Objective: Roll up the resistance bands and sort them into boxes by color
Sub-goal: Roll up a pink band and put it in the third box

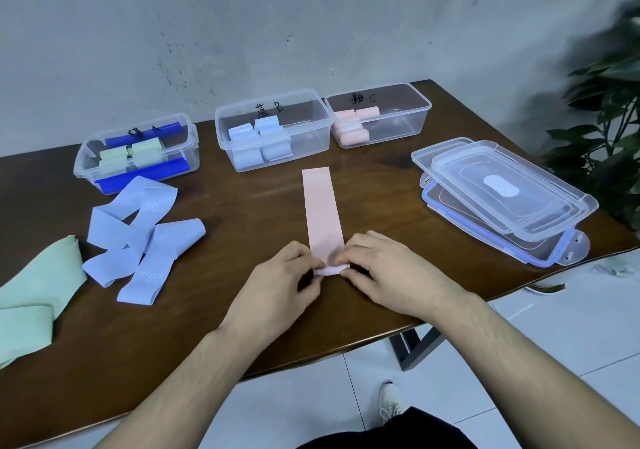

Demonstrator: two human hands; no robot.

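Observation:
A pink band [321,209] lies flat on the brown table [242,206], running away from me. Its near end is curled into a small roll, which my left hand [280,289] and my right hand [384,272] pinch from either side. Loose blue bands [138,237] lie tangled at the left, and a green band [34,296] lies at the far left edge. Three clear boxes stand at the back: the left box [194,144] holds green rolls, the middle box [322,126] blue rolls, the right box [422,116] pink rolls.
Stacked clear lids [502,196] lie at the right of the table. A leafy plant [609,109] stands beyond the right edge. The table's front edge runs close under my wrists, with white floor tiles and my shoe below.

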